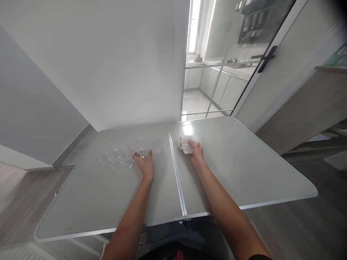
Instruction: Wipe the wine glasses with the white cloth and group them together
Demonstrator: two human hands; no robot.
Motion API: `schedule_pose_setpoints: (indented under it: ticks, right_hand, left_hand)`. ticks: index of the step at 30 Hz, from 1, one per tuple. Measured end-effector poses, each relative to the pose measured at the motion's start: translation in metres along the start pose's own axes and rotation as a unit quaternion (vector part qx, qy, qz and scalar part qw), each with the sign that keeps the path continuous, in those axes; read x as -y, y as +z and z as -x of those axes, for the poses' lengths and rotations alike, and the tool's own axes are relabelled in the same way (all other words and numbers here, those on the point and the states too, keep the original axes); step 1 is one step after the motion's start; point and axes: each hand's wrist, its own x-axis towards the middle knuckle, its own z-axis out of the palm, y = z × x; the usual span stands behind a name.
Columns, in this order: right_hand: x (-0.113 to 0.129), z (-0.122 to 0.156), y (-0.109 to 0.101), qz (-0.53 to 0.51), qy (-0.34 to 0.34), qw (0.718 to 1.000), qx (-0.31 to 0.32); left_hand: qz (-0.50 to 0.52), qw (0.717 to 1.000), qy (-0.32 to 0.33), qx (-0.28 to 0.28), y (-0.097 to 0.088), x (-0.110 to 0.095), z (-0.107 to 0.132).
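A grey folding table [244, 169] with a metal seam down its middle stands before me. My left hand [145, 163] lies flat on the left half, fingers stretched out, its fingertips at the edge of a patch of water drops [120, 154]. On the right half, just past the seam, my right hand [196, 151] rests on a crumpled white cloth or tissue [185, 143], with its fingers closed over it.
A white wall rises right behind the table. To the right of it a glass sliding door with a black handle [267, 57] opens on a kitchen. A wooden counter [311, 104] stands at the far right. Wood flooring surrounds the table.
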Motion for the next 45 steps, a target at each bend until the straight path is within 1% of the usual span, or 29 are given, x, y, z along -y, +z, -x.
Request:
schedule_pose_setpoints:
  ticks: [2,4,5,6,7,9,10,11,12,14,15,17,20,23,25,27,28,30,34,36,39,40,41,42,43,45]
  right_hand:
    - [0.0,0.0,0.001,0.006,-0.01,1.0,-0.006]
    - [-0.001,0.001,0.001,0.033,-0.029,0.999,-0.004]
    - [-0.001,0.001,0.0,0.053,-0.046,0.998,0.0]
    - [0.0,0.002,-0.001,0.077,-0.067,0.995,0.008]
    - [0.001,0.003,-0.001,0.103,-0.092,0.99,0.017]
    - [0.006,0.008,-0.002,0.166,-0.15,0.974,0.033]
    - [0.009,0.012,-0.002,0.2,-0.181,0.962,0.038]
    - [0.013,0.016,-0.001,0.232,-0.212,0.948,0.045]
    - [0.016,0.02,0.001,0.259,-0.242,0.933,0.057]
    - [0.02,0.03,0.005,0.292,-0.285,0.907,0.107]
    - [0.022,0.034,0.008,0.298,-0.294,0.897,0.143]
    - [0.022,0.042,0.013,0.299,-0.289,0.883,0.219]
    - [0.022,0.049,0.015,0.3,-0.26,0.864,0.31]
    - [0.022,0.049,0.012,0.306,-0.213,0.855,0.359]
    - [0.023,0.048,0.008,0.297,-0.16,0.858,0.388]
    - [0.024,0.049,0.006,0.282,-0.113,0.852,0.426]
    - [0.025,0.049,0.006,0.275,-0.1,0.847,0.445]
    - [0.026,0.052,0.007,0.26,-0.104,0.836,0.472]
    - [0.033,0.055,0.007,0.238,-0.157,0.832,0.475]
    - [0.041,0.054,0.003,0.254,-0.182,0.822,0.477]
    - [0.05,0.05,-0.004,0.295,-0.212,0.795,0.487]
    - [0.051,0.049,-0.006,0.303,-0.215,0.789,0.489]
    - [0.051,0.049,-0.006,0.307,-0.213,0.787,0.49]
    - [0.051,0.049,-0.005,0.304,-0.205,0.79,0.491]
    - [0.049,0.049,-0.003,0.296,-0.189,0.798,0.49]
    - [0.045,0.05,0.002,0.268,-0.141,0.827,0.474]
  left_hand:
    - [0.023,0.999,0.032,-0.016,0.004,-0.001,-0.004]
    - [0.045,0.996,0.063,-0.034,0.008,-0.004,-0.006]
    - [0.058,0.995,0.078,-0.035,0.009,-0.007,-0.006]
    - [0.071,0.993,0.094,-0.022,0.01,-0.009,-0.005]
    - [0.08,0.99,0.114,0.008,0.011,-0.011,-0.004]
    - [0.069,0.976,0.173,0.112,0.012,-0.014,0.0]
    - [0.045,0.963,0.209,0.167,0.013,-0.014,0.002]
    - [0.01,0.946,0.246,0.209,0.014,-0.013,0.004]
    - [-0.026,0.93,0.281,0.234,0.015,-0.011,0.005]
    - [-0.082,0.906,0.337,0.242,0.018,-0.005,0.007]
    - [-0.096,0.898,0.358,0.235,0.02,-0.001,0.007]
    - [-0.103,0.889,0.387,0.221,0.023,0.006,0.004]
    - [-0.098,0.889,0.399,0.201,0.023,0.014,-0.002]
    - [-0.105,0.889,0.394,0.208,0.021,0.018,-0.007]
    - [-0.111,0.883,0.39,0.237,0.019,0.017,-0.008]
    - [-0.114,0.871,0.388,0.277,0.017,0.016,-0.007]
    - [-0.113,0.865,0.389,0.296,0.017,0.015,-0.006]
    - [-0.11,0.86,0.387,0.314,0.015,0.012,-0.003]
    - [-0.09,0.87,0.368,0.316,0.011,0.004,0.001]
    - [-0.066,0.865,0.357,0.348,0.01,0.0,0.003]
    - [-0.021,0.846,0.336,0.414,0.008,-0.004,0.005]
    - [-0.013,0.846,0.329,0.42,0.008,-0.004,0.005]
    - [-0.013,0.85,0.326,0.414,0.008,-0.004,0.005]
    - [-0.019,0.858,0.326,0.395,0.008,-0.003,0.004]
    - [-0.031,0.868,0.33,0.37,0.009,-0.002,0.003]
    - [-0.06,0.881,0.34,0.325,0.011,0.001,0.001]
